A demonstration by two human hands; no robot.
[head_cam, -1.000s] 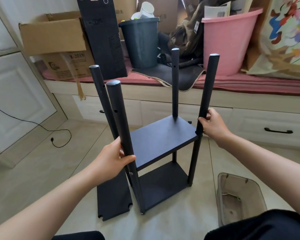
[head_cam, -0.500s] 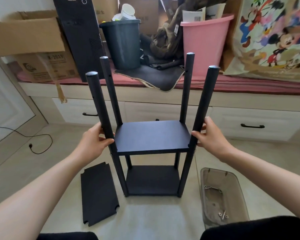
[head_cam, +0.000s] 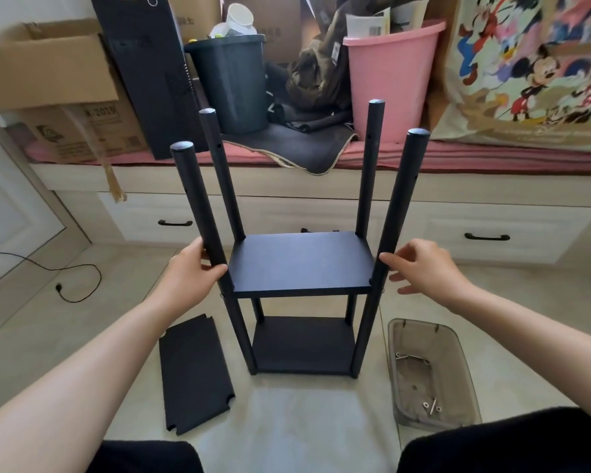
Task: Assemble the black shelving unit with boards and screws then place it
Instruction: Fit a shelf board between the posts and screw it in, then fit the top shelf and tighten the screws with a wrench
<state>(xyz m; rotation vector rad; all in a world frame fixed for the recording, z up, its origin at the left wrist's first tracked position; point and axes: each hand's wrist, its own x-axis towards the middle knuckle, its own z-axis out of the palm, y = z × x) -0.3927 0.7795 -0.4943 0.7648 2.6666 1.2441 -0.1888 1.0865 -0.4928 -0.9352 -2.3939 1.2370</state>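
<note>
The black shelving unit [head_cam: 299, 264] stands upright on the tiled floor, with two boards fitted between its poles and the pole tops bare. My left hand [head_cam: 193, 268] grips the front left pole [head_cam: 198, 206] just above the upper board. My right hand [head_cam: 420, 268] hovers beside the front right pole [head_cam: 401, 199], fingers spread, one fingertip at the pole. A loose black board [head_cam: 193, 373] with notched corners lies flat on the floor left of the unit. A clear plastic tray [head_cam: 456, 353] at the right holds a few screws [head_cam: 430, 406].
A low white drawer bench [head_cam: 492, 227] runs across behind the unit, loaded with a cardboard box [head_cam: 48, 73], a dark bin [head_cam: 232, 80], a pink tub [head_cam: 389, 73] and a cartoon-print bag [head_cam: 539, 63]. A black cable [head_cam: 72, 285] trails on the floor at left.
The unit has turned to face me squarely and stands straight. My right hand has let go of the front right pole and opened beside it. My left hand still grips its pole.
</note>
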